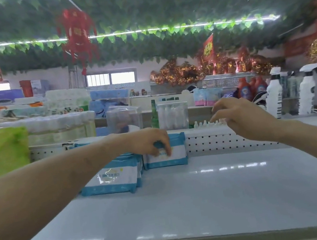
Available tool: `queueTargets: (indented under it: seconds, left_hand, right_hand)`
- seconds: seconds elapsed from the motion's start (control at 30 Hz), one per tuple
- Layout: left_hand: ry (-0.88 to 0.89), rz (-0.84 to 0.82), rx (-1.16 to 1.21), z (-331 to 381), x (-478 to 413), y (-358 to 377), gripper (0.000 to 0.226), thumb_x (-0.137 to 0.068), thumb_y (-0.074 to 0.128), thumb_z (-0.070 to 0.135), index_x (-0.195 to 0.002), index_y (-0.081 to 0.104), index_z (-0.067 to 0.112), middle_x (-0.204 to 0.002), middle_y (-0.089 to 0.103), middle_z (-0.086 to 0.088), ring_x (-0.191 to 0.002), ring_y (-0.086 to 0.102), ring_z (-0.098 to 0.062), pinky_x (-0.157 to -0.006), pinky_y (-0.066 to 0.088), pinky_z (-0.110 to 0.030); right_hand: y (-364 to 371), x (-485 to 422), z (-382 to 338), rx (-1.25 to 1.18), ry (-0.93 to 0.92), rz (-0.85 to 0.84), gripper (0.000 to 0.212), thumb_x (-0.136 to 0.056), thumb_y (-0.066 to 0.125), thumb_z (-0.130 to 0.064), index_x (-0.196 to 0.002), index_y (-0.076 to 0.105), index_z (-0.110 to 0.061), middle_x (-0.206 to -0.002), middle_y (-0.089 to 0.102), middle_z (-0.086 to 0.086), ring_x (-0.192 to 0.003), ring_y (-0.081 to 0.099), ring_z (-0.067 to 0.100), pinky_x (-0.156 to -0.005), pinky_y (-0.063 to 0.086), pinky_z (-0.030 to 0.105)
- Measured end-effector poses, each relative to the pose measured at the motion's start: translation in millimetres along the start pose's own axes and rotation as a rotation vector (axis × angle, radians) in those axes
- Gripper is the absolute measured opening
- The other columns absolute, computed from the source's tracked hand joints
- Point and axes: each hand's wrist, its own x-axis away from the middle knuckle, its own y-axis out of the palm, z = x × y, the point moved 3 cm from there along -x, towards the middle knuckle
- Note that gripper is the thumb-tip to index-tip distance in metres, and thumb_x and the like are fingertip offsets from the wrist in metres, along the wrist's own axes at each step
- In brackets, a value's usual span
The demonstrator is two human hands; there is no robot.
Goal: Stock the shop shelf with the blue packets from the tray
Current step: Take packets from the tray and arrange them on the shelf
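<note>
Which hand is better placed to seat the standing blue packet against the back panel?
Left. The left hand has its grip on the top of the standing blue packet, which stands by the perforated back panel. The right hand hovers apart to its right, fingers spread, holding nothing.

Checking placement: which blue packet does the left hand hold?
The rear packet, upright against the perforated back panel; the left hand grips its top edge. The nearer packets lean unheld.

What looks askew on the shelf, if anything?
The front blue packets lean back, tilted, while the rear packet, gripped by the left hand, stands upright. No spill or damage visible.
</note>
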Motion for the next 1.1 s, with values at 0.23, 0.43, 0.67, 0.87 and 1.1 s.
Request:
queueTargets:
  seconds: [0.23, 0.43, 0.67, 0.87, 1.1]
  left_hand:
    - [-0.047, 0.06, -0.013, 1.8, -12.4, 4.9, 0.034, -0.086, 0.077, 0.005, -0.103, 0.077, 0.034, -0.136, 0.043, 0.009, -0.127, 0.038, -0.013, -0.113, 0.035, -0.034]
    - [-0.177, 0.157, 0.036, 1.8, 35.1, -21.9, 0.029, -0.091, 0.07, 0.003, -0.108, 0.078, 0.025, -0.134, 0.052, 0.005, -0.118, 0.048, -0.008, -0.098, 0.039, -0.011]
    - [-0.576, 0.276, 0.01, -14.3, 216.5, -53.9, 0.053, -0.097, 0.07, 0.026, -0.146, 0.051, 0.032, -0.137, 0.052, 0.009, -0.114, 0.057, -0.012, -0.096, 0.051, -0.031]
    - [-0.897, 0.261, -0.055, 33.6, 465.1, -47.4, 0.045, -0.101, 0.063, 0.033, -0.144, 0.052, 0.029, -0.122, 0.057, 0.011, -0.106, 0.059, -0.01, -0.094, 0.05, -0.03]
    - [-1.379, 0.174, 0.015, 197.6, 791.7, 26.5, 0.04, -0.098, 0.063, 0.038, -0.137, 0.055, 0.037, -0.12, 0.064, 0.01, -0.102, 0.065, -0.01, -0.091, 0.056, -0.038]
  right_hand:
    - [-4.6, -17.3, -14.8, -0.069, -0.035, -0.002, 0.042, -0.089, 0.06, 0.004, -0.105, 0.078, -0.03, -0.12, 0.064, -0.002, -0.104, 0.059, 0.023, -0.085, 0.053, 0.049]
    - [4.3, -62.7, -69.8, -0.16, -0.167, -0.03, 0.039, -0.091, 0.057, -0.001, -0.107, 0.074, -0.032, -0.119, 0.062, -0.006, -0.106, 0.055, 0.015, -0.09, 0.049, 0.044]
    - [13.0, -127.5, -199.8, -0.542, -0.245, -0.153, 0.04, -0.093, 0.055, -0.008, -0.122, 0.068, -0.034, -0.108, 0.066, -0.013, -0.097, 0.061, 0.008, -0.09, 0.054, 0.04]
    - [-8.7, -170.5, -398.9, -0.69, -0.502, -0.26, 0.04, -0.096, 0.057, -0.018, -0.131, 0.061, -0.035, -0.108, 0.065, -0.017, -0.096, 0.061, 0.008, -0.092, 0.053, 0.039]
    - [-71.5, -105.4, -715.2, -0.853, -0.959, -0.345, 0.035, -0.098, 0.059, -0.018, -0.132, 0.063, -0.024, -0.113, 0.067, -0.005, -0.099, 0.061, 0.014, -0.086, 0.047, 0.03]
